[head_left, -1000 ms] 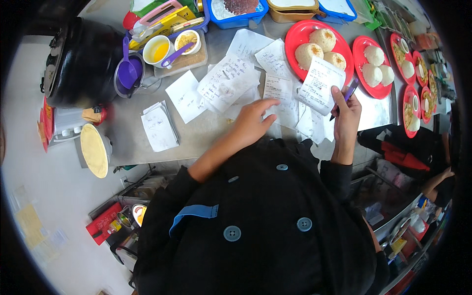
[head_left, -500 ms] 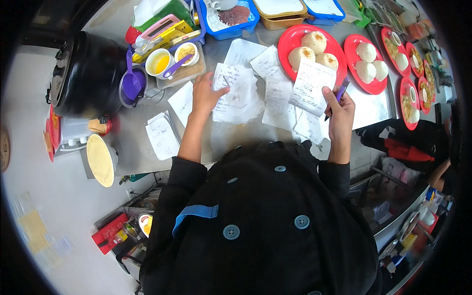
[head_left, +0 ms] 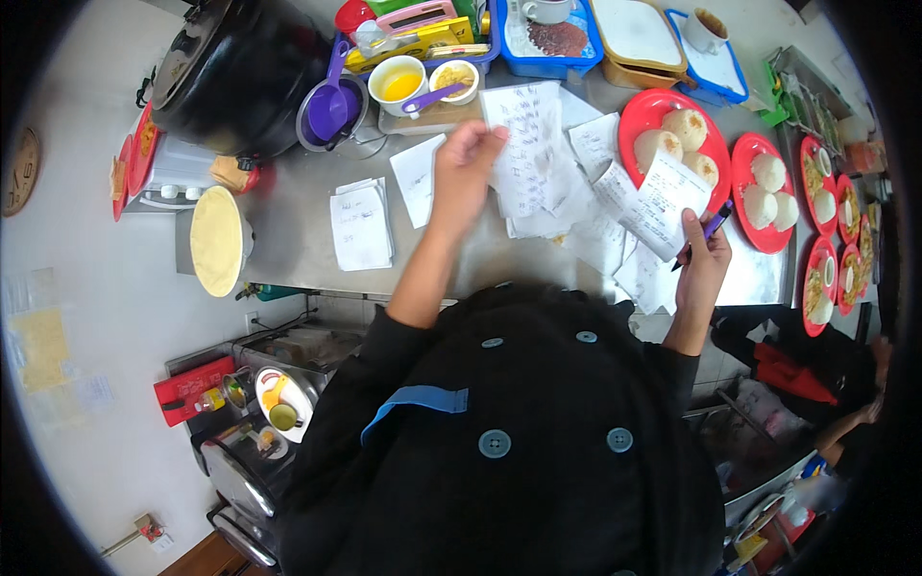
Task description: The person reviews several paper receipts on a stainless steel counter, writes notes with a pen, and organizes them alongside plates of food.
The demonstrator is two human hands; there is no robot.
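Left hand (head_left: 464, 175) pinches slip (head_left: 525, 144) by its edge, right hand (head_left: 706, 254) clamps receipt (head_left: 669, 200) and pen (head_left: 717, 219) between thumb and fingers, presumably leaving both written faces readable.

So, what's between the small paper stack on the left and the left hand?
In the head view, a loose white sheet lies on the steel counter between that paper stack and the left hand.

A white wall (head_left: 96, 221) fills the left side, carrying a brown clock (head_left: 21, 171) and a yellow sheet (head_left: 38, 352). A steel table (head_left: 288, 235) spans the room, light gleaming off its right part. Below its near edge shows pale grey tiled floor (head_left: 716, 371).
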